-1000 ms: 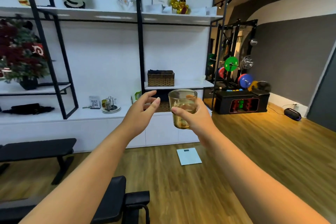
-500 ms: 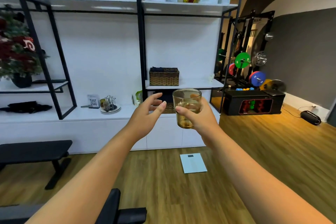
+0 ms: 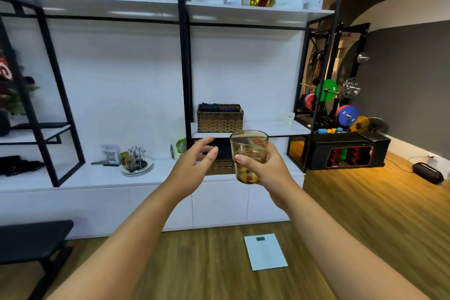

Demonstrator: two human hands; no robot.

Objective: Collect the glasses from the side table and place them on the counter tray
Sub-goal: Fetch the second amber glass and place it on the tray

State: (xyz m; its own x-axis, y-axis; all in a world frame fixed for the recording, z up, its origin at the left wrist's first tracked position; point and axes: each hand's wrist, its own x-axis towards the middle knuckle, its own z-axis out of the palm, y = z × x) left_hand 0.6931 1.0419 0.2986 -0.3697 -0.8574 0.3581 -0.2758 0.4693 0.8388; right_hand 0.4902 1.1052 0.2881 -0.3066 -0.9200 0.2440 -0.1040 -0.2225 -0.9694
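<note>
An amber see-through glass (image 3: 248, 151) is held upright in front of me, and my right hand (image 3: 266, 168) is wrapped round its right side and bottom. My left hand (image 3: 193, 168) hovers just left of the glass with fingers spread, apart from it and holding nothing. Ahead, on the white counter (image 3: 80, 178), stands a round tray (image 3: 146, 169) with a wire cup rack and a few small glasses on it. The side table is out of view.
Black-framed white shelves rise above the counter, with a wicker basket (image 3: 220, 118) on one. A black bench (image 3: 31, 241) stands at the lower left. A white scale (image 3: 265, 251) lies on the wood floor. Weight plates and a black box (image 3: 345, 151) stand at the right.
The counter and shelves have grown larger and shifted right in view as I moved closer. Both hands and the glass keep the same pose in front of me.
</note>
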